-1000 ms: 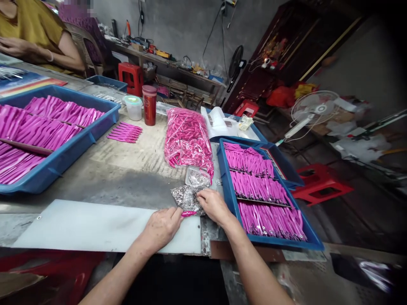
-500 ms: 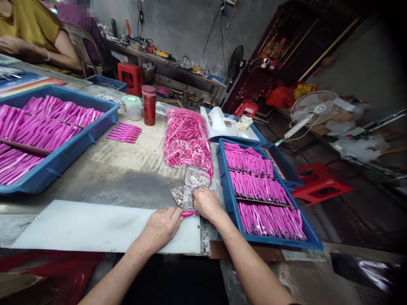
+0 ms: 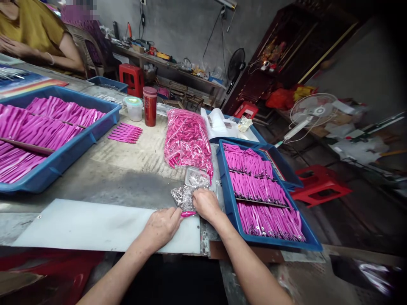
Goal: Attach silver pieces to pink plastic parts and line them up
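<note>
My left hand (image 3: 162, 227) rests over the white board (image 3: 95, 226), its thumb and fingers pinched on a small glossy pink piece (image 3: 188, 214) that points to the right. Curled fingers of my right hand (image 3: 206, 204) are at the plastic bag of small silvery metal parts (image 3: 182, 197); whatever they hold is hidden. Just behind the bag sits a small clear tray (image 3: 190, 174) with more metal bits. A large clear bag of pink pieces (image 3: 187, 137) lies beyond it.
Blue crates of long pink pieces stand at the right (image 3: 241, 220) and left (image 3: 104, 123). A row of pink pieces (image 3: 125, 132), a lidded tub (image 3: 133, 109) and a red tumbler (image 3: 150, 108) are on the table. A person (image 3: 41, 38) sits at the far left.
Both hands stay almost where they were, with the pink piece still in my left hand. The view has shifted very slightly.
</note>
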